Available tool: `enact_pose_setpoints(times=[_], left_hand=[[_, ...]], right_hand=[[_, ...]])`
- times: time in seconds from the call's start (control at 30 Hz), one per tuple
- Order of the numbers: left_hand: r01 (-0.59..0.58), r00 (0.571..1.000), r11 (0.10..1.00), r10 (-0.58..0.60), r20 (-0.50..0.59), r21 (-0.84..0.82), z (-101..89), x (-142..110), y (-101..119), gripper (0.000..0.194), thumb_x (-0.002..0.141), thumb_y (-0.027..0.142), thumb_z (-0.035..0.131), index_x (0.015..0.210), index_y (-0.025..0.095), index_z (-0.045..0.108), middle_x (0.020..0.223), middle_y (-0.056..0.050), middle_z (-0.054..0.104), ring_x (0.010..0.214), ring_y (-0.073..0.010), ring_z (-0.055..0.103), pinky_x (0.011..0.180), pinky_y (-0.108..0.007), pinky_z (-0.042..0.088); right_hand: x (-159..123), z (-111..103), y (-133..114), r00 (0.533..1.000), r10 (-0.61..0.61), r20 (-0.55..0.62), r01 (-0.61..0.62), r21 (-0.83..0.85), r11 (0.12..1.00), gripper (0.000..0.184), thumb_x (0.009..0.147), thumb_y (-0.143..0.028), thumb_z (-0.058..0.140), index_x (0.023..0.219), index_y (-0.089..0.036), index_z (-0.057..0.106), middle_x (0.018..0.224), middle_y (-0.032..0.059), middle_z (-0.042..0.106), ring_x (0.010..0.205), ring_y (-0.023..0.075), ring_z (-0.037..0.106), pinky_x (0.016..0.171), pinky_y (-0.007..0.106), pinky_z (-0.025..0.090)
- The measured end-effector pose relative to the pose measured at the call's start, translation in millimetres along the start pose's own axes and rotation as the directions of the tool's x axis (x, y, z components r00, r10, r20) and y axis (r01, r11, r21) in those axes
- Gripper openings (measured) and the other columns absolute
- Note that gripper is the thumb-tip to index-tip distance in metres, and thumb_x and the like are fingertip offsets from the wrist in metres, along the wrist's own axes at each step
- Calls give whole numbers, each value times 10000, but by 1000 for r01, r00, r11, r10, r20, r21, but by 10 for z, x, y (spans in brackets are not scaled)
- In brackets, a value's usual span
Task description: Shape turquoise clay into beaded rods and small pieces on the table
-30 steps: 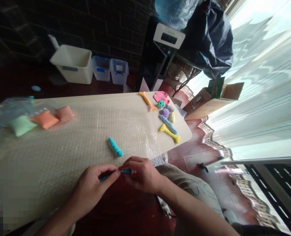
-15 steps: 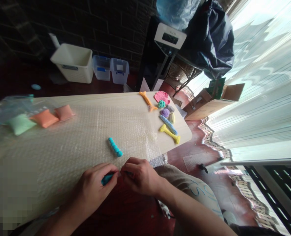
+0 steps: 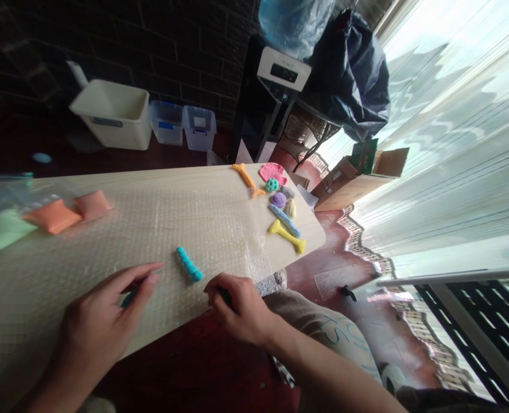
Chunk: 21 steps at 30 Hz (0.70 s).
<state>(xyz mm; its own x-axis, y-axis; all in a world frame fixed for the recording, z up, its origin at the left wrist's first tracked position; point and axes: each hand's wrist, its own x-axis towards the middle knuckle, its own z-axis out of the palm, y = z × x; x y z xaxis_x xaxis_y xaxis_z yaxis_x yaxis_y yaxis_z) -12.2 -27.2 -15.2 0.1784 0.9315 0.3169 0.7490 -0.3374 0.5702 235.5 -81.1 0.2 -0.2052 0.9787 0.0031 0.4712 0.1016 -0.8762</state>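
The left hand (image 3: 101, 312), grasping teal clay (image 3: 129, 298), is parting from the right hand (image 3: 242, 304), clenched on a dark bit (image 3: 225, 295). The teal clay is apparently being split.

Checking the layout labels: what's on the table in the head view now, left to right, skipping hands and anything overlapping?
Green packet → orange packet → salmon packet → turquoise beaded stick → orange bone → yellow bone.
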Motion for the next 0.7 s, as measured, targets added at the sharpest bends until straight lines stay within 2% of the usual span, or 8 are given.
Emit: enact_pose_setpoints(times=[0.13,0.3,0.4,0.53,0.7], left_hand=[[-11,1000,1000,11,-23,2,-31,102,-16,318,1019,478,542,1057,273,783,1068,-15,831,964,-211,782,848,-263,560],[-30,997,997,35,-71,75,-68,179,-28,338,1016,504,554,1000,247,773,1027,-32,829,901,-221,776,804,-283,560],[-104,990,987,114,-86,119,-41,198,-71,327,1022,491,555,996,242,764,1006,-37,824,876,-216,769,774,-277,551],[-180,981,976,187,-45,125,83,201,-131,298,1030,460,557,1034,238,754,1020,-50,813,892,-224,761,796,-285,551],[-198,980,980,197,25,29,261,184,-146,265,1004,405,614,1161,223,725,1119,-78,774,1027,-260,734,969,-345,548]], right_hand=[[21,-11,13,1000,-22,-7,22,-14,1000,262,912,-73,544,1087,-173,711,881,28,726,784,148,674,761,240,513],[32,-12,-3,1000,-15,-27,14,-32,999,139,1010,-224,591,982,-173,717,877,41,730,771,142,646,740,236,489],[30,-2,-29,998,51,-33,-52,-19,998,230,1033,-369,624,977,-180,741,786,18,702,686,122,605,658,217,451],[58,-1,-85,989,142,-43,-142,-11,990,417,989,-562,656,905,-166,757,629,-14,619,564,100,530,551,207,380],[145,-10,-166,991,133,-25,-135,-70,988,533,1033,-554,581,662,-172,619,530,-41,478,521,87,436,531,223,310]])
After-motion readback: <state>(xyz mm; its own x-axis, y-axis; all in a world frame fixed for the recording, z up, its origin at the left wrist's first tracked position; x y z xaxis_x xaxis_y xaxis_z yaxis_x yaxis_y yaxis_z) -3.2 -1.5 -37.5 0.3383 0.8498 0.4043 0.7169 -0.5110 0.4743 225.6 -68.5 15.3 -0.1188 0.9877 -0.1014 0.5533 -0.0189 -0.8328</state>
